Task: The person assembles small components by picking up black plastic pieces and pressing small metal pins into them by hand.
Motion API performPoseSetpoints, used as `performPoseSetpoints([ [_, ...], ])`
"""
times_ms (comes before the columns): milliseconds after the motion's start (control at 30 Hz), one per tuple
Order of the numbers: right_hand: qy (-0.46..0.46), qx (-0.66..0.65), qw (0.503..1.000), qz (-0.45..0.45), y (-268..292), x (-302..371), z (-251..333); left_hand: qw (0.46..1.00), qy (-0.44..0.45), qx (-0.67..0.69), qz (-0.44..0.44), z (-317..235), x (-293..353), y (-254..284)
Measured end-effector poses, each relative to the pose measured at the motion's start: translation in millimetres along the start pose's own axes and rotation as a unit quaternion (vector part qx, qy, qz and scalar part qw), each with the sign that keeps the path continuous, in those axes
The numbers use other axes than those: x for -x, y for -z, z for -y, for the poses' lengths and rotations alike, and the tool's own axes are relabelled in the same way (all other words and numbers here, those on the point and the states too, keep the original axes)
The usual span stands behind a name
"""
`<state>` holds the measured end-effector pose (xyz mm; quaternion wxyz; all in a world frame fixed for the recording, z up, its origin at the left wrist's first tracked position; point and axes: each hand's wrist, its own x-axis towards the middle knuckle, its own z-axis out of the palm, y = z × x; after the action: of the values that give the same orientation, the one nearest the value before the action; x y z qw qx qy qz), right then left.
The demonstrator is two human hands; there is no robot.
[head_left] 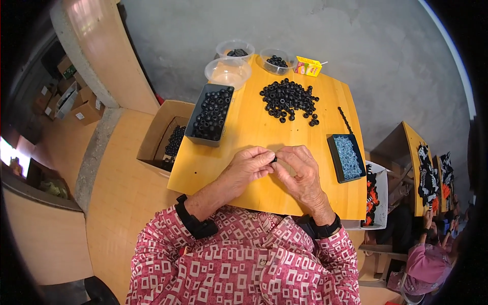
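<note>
On my feed, a black bin (205,141) lines the left edge of the table (244,119). The left hand (250,165) and right hand (300,170) pinch a small black piece (275,158) over the front half; open wood runs up to the black bead pile (290,99), and rightward to the tray (352,179) near the right edge.

Bare tabletop (249,124) runs from left hand (254,163) and right hand (301,172), center frame, up between black bin (203,142) and black bead pile (287,97); passable. Right-center strip also passable as far as black tray (334,160). Clear tubs (227,76) and yellow carton (308,66) block top center; dark rod (345,120) obstructs near right edge.
</note>
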<state>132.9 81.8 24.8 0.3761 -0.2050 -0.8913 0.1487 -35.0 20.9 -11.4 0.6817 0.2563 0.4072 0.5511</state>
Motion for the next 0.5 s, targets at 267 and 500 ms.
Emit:
performPoseSetpoints([
  [267,-0.087,-0.089,0.992,0.000,4,5,4,0.999,-0.021,-0.026,0.043,-8,13,-2],
  [500,-0.174,-0.162,0.971,0.020,-7,-30,2,0.979,-0.055,-0.095,0.170,-27,48,-15],
])
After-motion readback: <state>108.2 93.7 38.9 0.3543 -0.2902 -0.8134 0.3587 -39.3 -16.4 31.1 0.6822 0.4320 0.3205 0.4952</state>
